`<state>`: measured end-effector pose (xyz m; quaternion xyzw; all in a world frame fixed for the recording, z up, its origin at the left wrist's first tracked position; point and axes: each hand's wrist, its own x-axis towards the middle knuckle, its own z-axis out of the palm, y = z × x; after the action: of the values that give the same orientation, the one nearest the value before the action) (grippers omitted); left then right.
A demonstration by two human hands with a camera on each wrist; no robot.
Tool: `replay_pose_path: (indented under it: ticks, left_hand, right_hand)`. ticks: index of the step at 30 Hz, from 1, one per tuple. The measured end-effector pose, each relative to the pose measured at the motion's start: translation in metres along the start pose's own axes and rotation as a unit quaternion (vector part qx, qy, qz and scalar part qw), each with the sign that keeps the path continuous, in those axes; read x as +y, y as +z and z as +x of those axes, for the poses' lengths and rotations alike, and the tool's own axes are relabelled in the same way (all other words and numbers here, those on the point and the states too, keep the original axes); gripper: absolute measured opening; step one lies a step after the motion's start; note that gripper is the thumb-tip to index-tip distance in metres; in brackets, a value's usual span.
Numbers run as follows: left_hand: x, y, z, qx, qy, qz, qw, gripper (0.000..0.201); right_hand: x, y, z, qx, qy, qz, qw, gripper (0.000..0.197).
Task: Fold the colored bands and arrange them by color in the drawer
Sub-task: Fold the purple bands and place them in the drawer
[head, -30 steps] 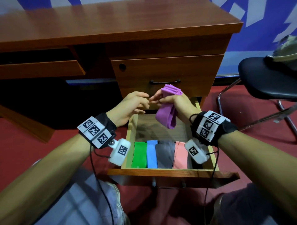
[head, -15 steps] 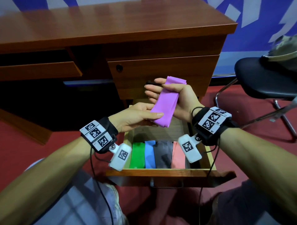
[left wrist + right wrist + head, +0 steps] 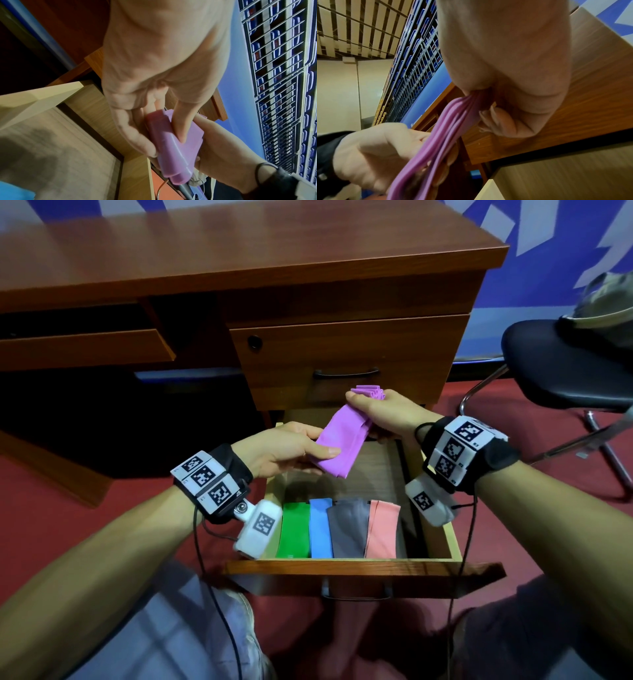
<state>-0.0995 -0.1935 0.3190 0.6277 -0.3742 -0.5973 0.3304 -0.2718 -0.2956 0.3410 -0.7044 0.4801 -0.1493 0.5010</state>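
Observation:
A folded purple band [image 3: 342, 440] hangs slanted above the open wooden drawer [image 3: 342, 564]. My right hand [image 3: 387, 412] grips its upper end, where the layers bunch out past the fist. My left hand [image 3: 291, 450] pinches the lower end between thumb and fingers. The left wrist view shows the purple band [image 3: 171, 146] with my left hand [image 3: 154, 128] wrapped on it. In the right wrist view the purple band [image 3: 440, 135] runs from my right hand [image 3: 501, 105] down to the left one. In the drawer lie green [image 3: 294, 530], blue [image 3: 320, 529], grey [image 3: 349, 529] and pink [image 3: 382, 529] folded bands, side by side.
The drawer sticks out of a brown desk [image 3: 239, 261], below a closed drawer with a black handle [image 3: 346, 373]. A black chair [image 3: 565, 364] with a cap on it stands at the right. The far half of the drawer floor [image 3: 363, 474] is bare wood.
Both hands have dropped lower with the purple band. The right hand has turned palm-down and bunched the top end, and the left thumb now pinches the lower end.

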Motion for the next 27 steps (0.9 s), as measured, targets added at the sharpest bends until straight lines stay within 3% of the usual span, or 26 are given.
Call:
replay_pose_path:
  ticks: [6, 11, 14, 18, 22, 24, 27]
  left_hand:
    - [-0.003, 0.003, 0.007, 0.024, -0.052, 0.022, 0.998, 0.023]
    - [-0.005, 0.004, 0.018, 0.041, -0.081, 0.027, 0.995, 0.033]
    - [-0.003, 0.010, 0.022, 0.036, -0.090, 0.030, 0.995, 0.034]
    - [-0.005, 0.024, 0.031, 0.025, -0.081, 0.054, 0.995, 0.031]
    - [-0.013, 0.037, 0.046, 0.028, -0.025, 0.144, 0.989, 0.035]
    - [-0.019, 0.043, 0.056, 0.021, -0.022, 0.209, 0.977, 0.036]
    - [-0.028, 0.050, 0.067, 0.002, -0.058, 0.330, 0.942, 0.023]
  right_hand:
    - [0.003, -0.009, -0.004, 0.031, 0.000, 0.034, 0.999, 0.043]
    - [0.008, -0.018, -0.006, -0.051, 0.014, 0.194, 0.980, 0.041]
    - [0.014, -0.024, -0.006, -0.040, 0.011, 0.204, 0.978, 0.031]
    - [0.027, -0.031, -0.005, -0.008, -0.029, 0.115, 0.993, 0.010]
    - [0.037, -0.039, -0.004, 0.000, -0.080, 0.024, 0.997, 0.009]
    - [0.041, -0.044, -0.005, 0.001, -0.107, -0.036, 0.994, 0.008]
    - [0.049, -0.051, -0.002, 0.032, -0.141, -0.151, 0.978, 0.006]
